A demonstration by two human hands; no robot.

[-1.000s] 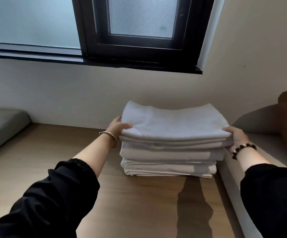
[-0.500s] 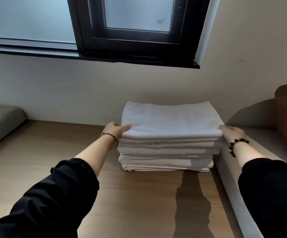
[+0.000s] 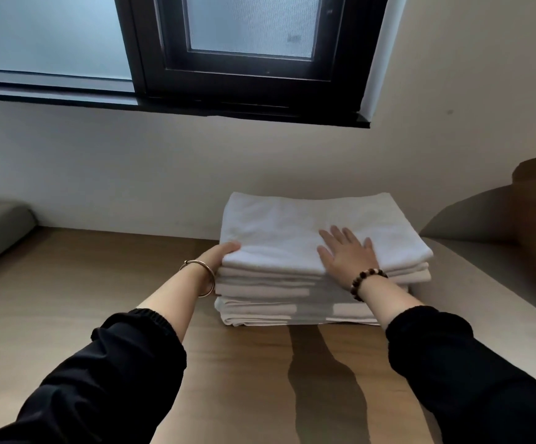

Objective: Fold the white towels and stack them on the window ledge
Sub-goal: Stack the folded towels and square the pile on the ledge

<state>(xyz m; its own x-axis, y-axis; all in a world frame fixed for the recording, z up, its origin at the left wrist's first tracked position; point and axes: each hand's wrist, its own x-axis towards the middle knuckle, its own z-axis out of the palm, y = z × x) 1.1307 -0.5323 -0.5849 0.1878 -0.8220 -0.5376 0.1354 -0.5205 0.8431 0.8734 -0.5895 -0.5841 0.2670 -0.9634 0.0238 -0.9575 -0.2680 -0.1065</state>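
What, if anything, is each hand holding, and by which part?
The left hand grips the top towel by its left edge, thumb on top. The right hand lies flat on it, holding nothing.

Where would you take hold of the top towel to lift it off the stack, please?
Probably at its two short ends, coming in from left and right. The top towel lies flat and wide on the stack, ends free; the left hand grips the left end, thumb on top. The right hand, flat on top, could move to the right end.
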